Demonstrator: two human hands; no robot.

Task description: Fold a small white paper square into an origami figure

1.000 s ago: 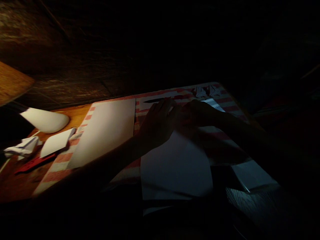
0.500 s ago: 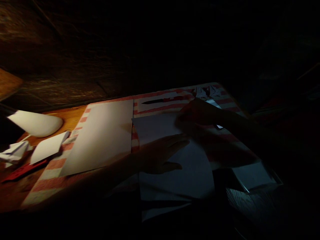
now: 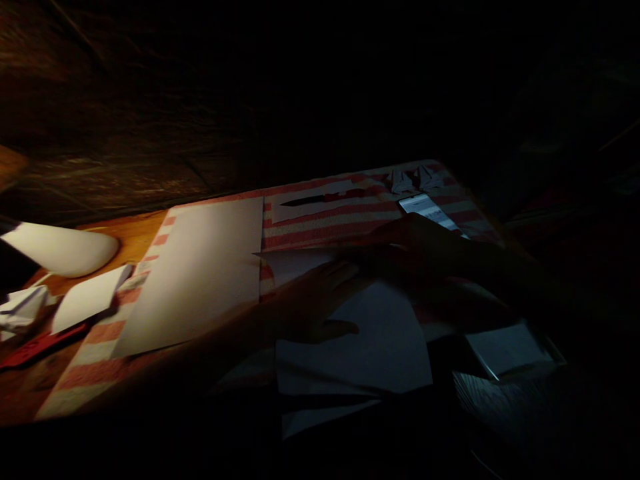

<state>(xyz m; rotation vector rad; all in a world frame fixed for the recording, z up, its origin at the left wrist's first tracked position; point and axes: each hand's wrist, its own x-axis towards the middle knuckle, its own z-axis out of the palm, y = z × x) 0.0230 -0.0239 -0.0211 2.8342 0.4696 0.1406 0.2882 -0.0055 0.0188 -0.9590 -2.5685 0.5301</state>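
A white sheet of paper (image 3: 385,340) lies in front of me, largely in shadow. Its near side hangs past the cloth's edge and a strip there is bent. My left hand (image 3: 315,307) rests flat on the sheet, fingers extended and thumb apart. My right hand (image 3: 410,243) is at the sheet's far right edge, fingers closed on the paper; the dark hides the fingertips. Beyond that hand, a lit phone (image 3: 433,212) lies on the cloth. Left of the sheet is another white sheet (image 3: 200,267), lying flat.
A red-and-white striped cloth (image 3: 95,353) covers the table. A knife (image 3: 320,198) lies on paper at the back, near folded paper pieces (image 3: 417,179). At left are a white lamp (image 3: 70,247), a red-handled tool (image 3: 45,345) and folded paper (image 3: 23,307).
My right hand has moved down and toward me, uncovering more of the phone screen. The sheet's far edge has come nearer with it. My left hand stays flat, nearly in place.
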